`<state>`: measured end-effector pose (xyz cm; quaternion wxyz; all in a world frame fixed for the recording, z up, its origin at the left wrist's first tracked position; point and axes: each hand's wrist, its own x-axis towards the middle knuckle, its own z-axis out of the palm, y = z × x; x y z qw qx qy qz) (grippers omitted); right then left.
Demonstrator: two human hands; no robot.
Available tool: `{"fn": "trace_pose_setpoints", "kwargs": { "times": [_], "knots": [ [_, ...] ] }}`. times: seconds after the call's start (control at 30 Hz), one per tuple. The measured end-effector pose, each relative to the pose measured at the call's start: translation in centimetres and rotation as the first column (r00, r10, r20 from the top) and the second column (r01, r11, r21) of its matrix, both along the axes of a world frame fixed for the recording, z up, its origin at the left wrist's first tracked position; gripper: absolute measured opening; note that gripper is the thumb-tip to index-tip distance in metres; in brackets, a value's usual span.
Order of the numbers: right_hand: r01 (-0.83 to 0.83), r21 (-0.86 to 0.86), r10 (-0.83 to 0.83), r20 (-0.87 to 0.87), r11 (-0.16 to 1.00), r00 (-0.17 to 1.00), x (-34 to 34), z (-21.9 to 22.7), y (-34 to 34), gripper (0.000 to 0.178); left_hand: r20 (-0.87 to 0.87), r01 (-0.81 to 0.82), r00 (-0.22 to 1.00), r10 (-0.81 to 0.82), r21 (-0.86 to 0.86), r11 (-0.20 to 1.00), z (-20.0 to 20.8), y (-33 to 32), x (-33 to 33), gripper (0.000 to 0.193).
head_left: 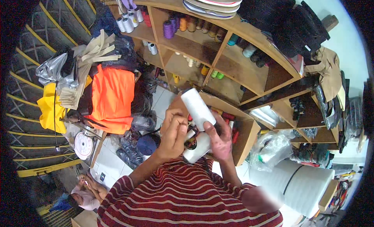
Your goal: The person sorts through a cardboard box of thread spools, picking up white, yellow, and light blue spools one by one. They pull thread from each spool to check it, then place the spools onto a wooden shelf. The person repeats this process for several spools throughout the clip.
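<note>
My right hand (221, 139) grips a large white thread spool (198, 108) near its lower end, with the thumb across it. Just left of the spool, my left hand (173, 131) is closed, its fingertips pressed together. Whatever it may be pinching is too small to make out. Both hands are above an open cardboard box (246, 143). Under them, another white spool (198, 148) lies tilted close to my striped shirt. Red spools (235, 135) show inside the box, partly covered by my right hand.
Ahead stands a wooden shelf (233, 73) with coloured thread spools in its compartments. Orange fabric (113, 98) lies at the left. At the right are crumpled clear plastic (269, 151) and a thick white foam roll (298, 184). A person (87, 192) sits at the lower left.
</note>
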<state>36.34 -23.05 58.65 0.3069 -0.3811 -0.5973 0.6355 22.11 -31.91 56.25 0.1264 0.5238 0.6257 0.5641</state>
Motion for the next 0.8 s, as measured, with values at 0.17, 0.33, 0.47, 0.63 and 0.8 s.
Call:
{"fn": "trace_pose_setpoints", "kwargs": {
  "times": [0.17, 0.33, 0.47, 0.63, 0.8],
  "knots": [
    [-0.049, 0.177, 0.019, 0.166, 0.983, 0.986, 0.4, -1.8, 0.2, 0.049, 0.055, 0.096, 0.994, -0.098, 0.034, 0.995, 1.1, -0.1, -0.3, 0.019],
    [-0.105, 0.388, 0.003, 0.255, 0.916, 0.967, 0.8, -2.5, 0.1, 0.053, -0.324, 0.073, 0.944, -0.061, 0.027, 0.997, 3.3, 1.6, -2.0, 0.013],
    [-0.183, 0.394, 0.073, 0.277, 0.901, 0.958, 0.5, -1.6, 0.3, 0.055, -0.409, -0.011, 0.913, 0.001, -0.022, 1.0, 4.1, 2.9, -2.7, 0.012],
    [-0.275, 0.476, 0.125, 0.323, 0.835, 0.938, 0.9, -2.4, 0.6, 0.058, -0.308, 0.012, 0.949, -0.065, -0.17, 0.985, 4.1, 3.4, -2.7, 0.014],
    [-0.348, 0.441, 0.16, 0.409, 0.827, 0.898, 0.8, 0.0, 0.3, 0.056, -0.292, 0.062, 0.941, -0.174, -0.356, 0.932, 3.1, 3.9, -4.1, 0.019]
  ]
}}
